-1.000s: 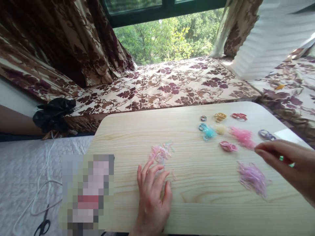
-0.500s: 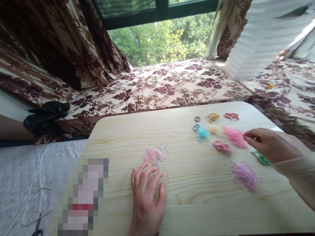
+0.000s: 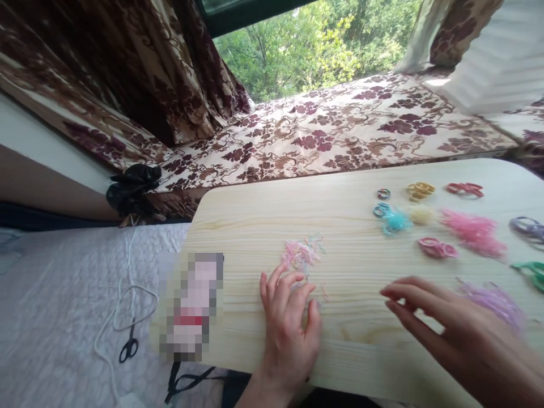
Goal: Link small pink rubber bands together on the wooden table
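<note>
My left hand (image 3: pixel 289 323) rests on the table with its fingers spread, the fingertips at the near edge of a small pile of mixed pink and pale clear elastic bands (image 3: pixel 300 252). A few loose bands (image 3: pixel 324 292) lie just right of those fingers. Above the table, my right hand (image 3: pixel 442 317) is held with thumb and forefinger tips close but slightly apart; I see nothing between them. It partly covers a pile of purple elastic bands (image 3: pixel 495 303). Beyond it are a pink elastic band pile (image 3: pixel 474 232) and pink hair ties (image 3: pixel 437 247).
Farther back lie blue bands (image 3: pixel 396 221), a pale yellow pile (image 3: pixel 421 214), yellow hair ties (image 3: pixel 420 190) and red hair ties (image 3: pixel 464 189). Purple ties (image 3: pixel 529 228) and green ties (image 3: pixel 531 273) are at right. A blurred-out item (image 3: pixel 191 306) sits left; scissors (image 3: pixel 128 349) lie on the bed.
My right hand has moved left and nearer, away from the pink band pile, uncovering the purple hair ties. My left hand stays beside the mixed pile. The view has swung left.
</note>
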### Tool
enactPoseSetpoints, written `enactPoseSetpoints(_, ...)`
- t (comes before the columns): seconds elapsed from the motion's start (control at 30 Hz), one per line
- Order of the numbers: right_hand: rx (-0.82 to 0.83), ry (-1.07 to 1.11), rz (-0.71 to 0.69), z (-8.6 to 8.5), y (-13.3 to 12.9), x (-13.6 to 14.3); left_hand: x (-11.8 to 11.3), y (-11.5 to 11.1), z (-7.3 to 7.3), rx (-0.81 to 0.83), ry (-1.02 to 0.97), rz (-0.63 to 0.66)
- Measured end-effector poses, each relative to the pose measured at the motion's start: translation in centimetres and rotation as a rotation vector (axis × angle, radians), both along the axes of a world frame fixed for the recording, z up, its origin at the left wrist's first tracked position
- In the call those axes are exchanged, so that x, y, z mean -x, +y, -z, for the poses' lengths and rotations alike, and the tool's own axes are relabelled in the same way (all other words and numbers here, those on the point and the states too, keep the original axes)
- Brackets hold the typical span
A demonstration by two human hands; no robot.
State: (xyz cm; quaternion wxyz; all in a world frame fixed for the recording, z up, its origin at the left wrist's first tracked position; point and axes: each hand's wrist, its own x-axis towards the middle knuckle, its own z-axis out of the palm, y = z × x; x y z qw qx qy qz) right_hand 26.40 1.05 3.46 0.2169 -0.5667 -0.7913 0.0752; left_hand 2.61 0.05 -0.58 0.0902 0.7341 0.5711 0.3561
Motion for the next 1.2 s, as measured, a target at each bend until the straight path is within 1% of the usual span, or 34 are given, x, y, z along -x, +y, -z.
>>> enactPoseSetpoints(0.03,0.009,0.054,-0.105,0.1,0.5,1.6,0.0,0.0,0.0,0.005,-0.004,-0.001)
enactPoseSetpoints(0.07,0.017,0.093,-0.167,0.2,1.1,2.9,0.0,0.0,0.0,0.011,-0.009,-0.002)
enactPoseSetpoints(0.1,0.038,0.116,-0.222,0.5,1.7,3.9,0.1,0.0,0.0,0.014,-0.015,-0.002)
enactPoseSetpoints(0.13,0.058,0.122,-0.247,0.8,2.2,4.7,0.1,0.0,0.0,0.017,-0.022,-0.003)
enactPoseSetpoints(0.2,0.112,0.099,-0.266,1.4,3.0,5.7,0.1,-0.1,-0.1,0.022,-0.032,-0.003)
enactPoseSetpoints(0.3,0.187,0.031,-0.259,2.0,3.7,6.4,0.1,-0.1,-0.1,0.023,-0.047,-0.005)
enactPoseSetpoints(0.4,0.222,-0.039,-0.238,2.0,4.1,6.8,0.1,-0.1,-0.2,0.028,-0.063,-0.003)
enactPoseSetpoints(0.47,0.207,-0.076,-0.229,1.9,4.2,7.0,0.1,0.0,-0.2,0.031,-0.071,0.000)
enactPoseSetpoints(0.63,0.069,-0.133,-0.258,1.8,4.0,7.0,0.1,0.0,-0.2,0.029,-0.073,0.001)
enactPoseSetpoints(0.77,-0.022,-0.113,-0.251,1.6,3.3,6.0,0.2,-0.1,-0.3,0.027,-0.083,-0.006)
enactPoseSetpoints(0.87,-0.025,-0.069,-0.210,1.4,2.5,4.7,0.2,-0.1,-0.3,0.026,-0.090,-0.007)
enactPoseSetpoints(1.03,0.024,-0.008,-0.147,1.1,1.6,2.8,0.1,0.0,-0.2,0.015,-0.089,0.000)
enactPoseSetpoints(1.1,0.052,-0.006,-0.126,1.2,1.7,2.6,0.1,0.0,-0.2,0.007,-0.088,-0.002)
enactPoseSetpoints(1.2,0.071,0.000,-0.130,1.3,1.8,3.0,0.1,0.1,-0.3,0.012,-0.080,0.001)
